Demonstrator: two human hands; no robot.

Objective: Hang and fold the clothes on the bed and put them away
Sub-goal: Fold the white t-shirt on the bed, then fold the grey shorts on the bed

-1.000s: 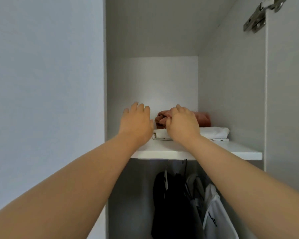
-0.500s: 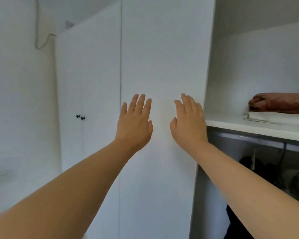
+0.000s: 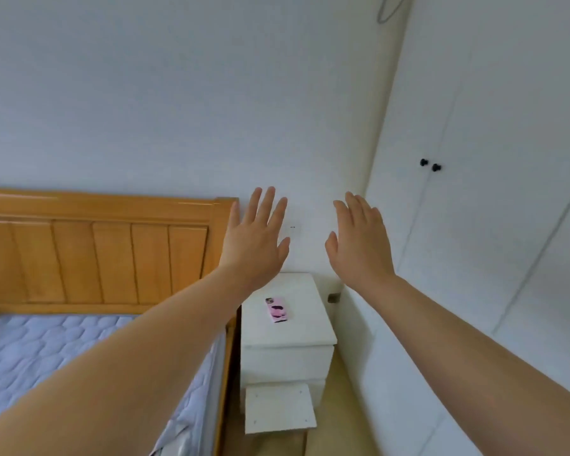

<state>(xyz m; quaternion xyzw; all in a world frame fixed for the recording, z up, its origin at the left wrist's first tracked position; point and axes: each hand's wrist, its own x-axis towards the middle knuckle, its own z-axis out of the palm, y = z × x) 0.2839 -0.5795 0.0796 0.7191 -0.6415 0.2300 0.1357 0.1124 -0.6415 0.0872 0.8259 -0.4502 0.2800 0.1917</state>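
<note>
My left hand (image 3: 255,240) and my right hand (image 3: 359,243) are both raised in front of me with fingers straight, holding nothing. They hover in the air before a white wall. The bed (image 3: 40,350) with a blue quilted mattress and a wooden headboard (image 3: 96,255) lies at the lower left. No clothes show on the visible part of the bed. The white wardrobe (image 3: 494,179) with shut doors and two black knobs stands at the right.
A white nightstand (image 3: 287,337) sits between the bed and the wardrobe, with a pink phone (image 3: 276,310) lying on top. A white panel (image 3: 278,408) leans at its base on the wooden floor.
My view has swung left from the open wardrobe shelf with folded clothes to the bed and nightstand. Both hands left the shelf and now hang open in the air.
</note>
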